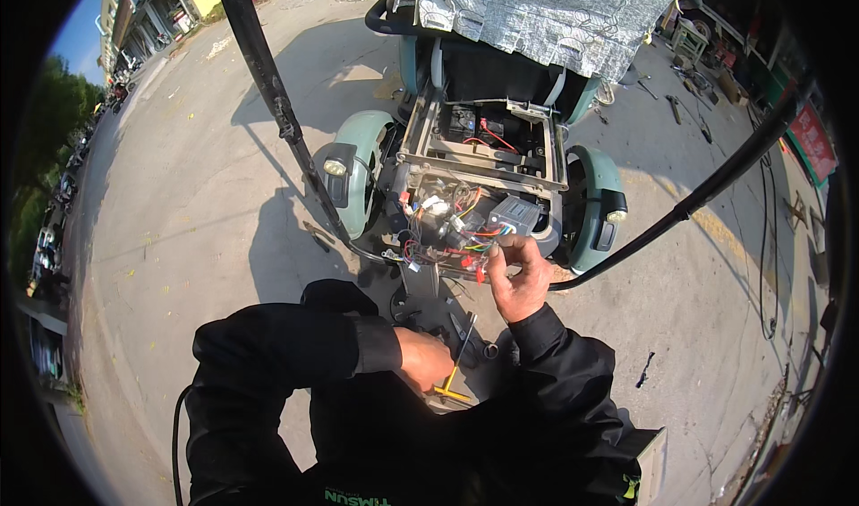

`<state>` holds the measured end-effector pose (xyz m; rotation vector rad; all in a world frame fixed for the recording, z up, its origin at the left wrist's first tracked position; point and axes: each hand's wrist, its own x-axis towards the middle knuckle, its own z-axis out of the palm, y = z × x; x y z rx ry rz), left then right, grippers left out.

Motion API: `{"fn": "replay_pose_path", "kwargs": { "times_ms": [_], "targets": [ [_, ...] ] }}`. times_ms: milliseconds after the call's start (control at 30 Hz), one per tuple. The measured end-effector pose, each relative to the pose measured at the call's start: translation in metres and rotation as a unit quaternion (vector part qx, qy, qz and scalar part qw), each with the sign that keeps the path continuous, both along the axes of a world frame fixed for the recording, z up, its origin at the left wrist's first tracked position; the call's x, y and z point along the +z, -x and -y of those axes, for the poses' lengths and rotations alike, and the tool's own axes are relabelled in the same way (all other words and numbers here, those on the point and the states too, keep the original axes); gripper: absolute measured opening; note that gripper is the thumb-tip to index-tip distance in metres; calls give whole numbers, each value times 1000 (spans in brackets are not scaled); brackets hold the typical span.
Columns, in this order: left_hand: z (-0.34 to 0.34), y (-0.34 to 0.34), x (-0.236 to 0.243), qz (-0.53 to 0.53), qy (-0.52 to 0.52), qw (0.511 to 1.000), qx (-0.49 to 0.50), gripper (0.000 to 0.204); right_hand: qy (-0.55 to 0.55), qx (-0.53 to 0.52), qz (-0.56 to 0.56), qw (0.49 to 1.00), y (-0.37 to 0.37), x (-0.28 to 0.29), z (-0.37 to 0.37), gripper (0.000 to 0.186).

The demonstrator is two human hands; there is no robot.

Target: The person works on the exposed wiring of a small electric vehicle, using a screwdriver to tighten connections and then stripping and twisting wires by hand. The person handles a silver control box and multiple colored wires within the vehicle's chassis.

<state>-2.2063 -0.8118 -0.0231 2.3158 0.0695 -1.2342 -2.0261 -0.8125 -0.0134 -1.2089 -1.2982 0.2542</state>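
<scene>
Wire handling appears in hand. My right hand (519, 278), thumb and forefinger nearly together, is at the coloured wires (489, 233), centre frame; hold unconfirmed. My left hand (425, 360), lower centre, curls beside the yellow-handled tool (453, 394); grip hidden. The next move calls, I judge, for a fine pinch.

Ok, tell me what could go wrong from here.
1. The right hand is close to the coloured wires by the grey box; an accidental tug might loosen one.
2. The white plugs sit among tangled wiring, so one could get mixed up.
3. The yellow-handled tool beside the left hand might get knocked away.
</scene>
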Motion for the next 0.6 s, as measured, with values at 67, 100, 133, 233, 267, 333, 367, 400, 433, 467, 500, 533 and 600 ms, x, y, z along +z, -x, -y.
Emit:
{"fn": "replay_pose_path", "kwargs": {
  "times_ms": [67, 100, 133, 233, 267, 333, 367, 400, 433, 467, 500, 533, 600],
  "targets": [
    [14, 90, 51, 84, -58, 990, 93, 33, 30, -52, -3, 998, -37, -4, 22, 13],
    [28, 137, 81, 130, -69, 979, 140, 29, 30, -70, -14, 997, -53, -8, 31, 14],
    [47, 172, 106, 73, -50, 968, 235, 28, 80, -98, -29, 992, -68, -13, 44, 15],
    [152, 239, 157, 166, -64, 769, 614, 17, 106, -41, -249, 962, -100, -26, 59, 12],
    [188, 243, 158, 163, -45, 635, 754, 17, 105, -51, -242, 963, -106, -28, 59, 12],
    [236, 235, 138, 229, -67, 439, 866, 22, 92, -37, -250, 963, -104, -26, 58, 13],
    [241, 224, 116, 296, -74, 445, 842, 24, 96, -13, -231, 968, -98, -22, 58, 14],
    [232, 214, 97, 315, -99, 429, 841, 26, 107, 27, -239, 965, -88, -16, 58, 14],
    [220, 207, 88, 343, -76, 489, 798, 31, 122, 82, -273, 951, -69, -11, 58, 13],
    [201, 197, 79, 344, -61, 537, 767, 36, 167, 136, -263, 941, -45, -6, 61, 9],
    [179, 186, 73, 375, -87, 619, 685, 41, 174, 234, -285, 913, -17, -4, 74, 8],
    [160, 176, 71, 390, -115, 688, 601, 46, 202, 299, -314, 878, 16, -6, 88, 9],
    [129, 148, 64, 448, -67, 679, 577, 52, 278, 390, -386, 788, 73, -11, 119, 10]
  ]
}}
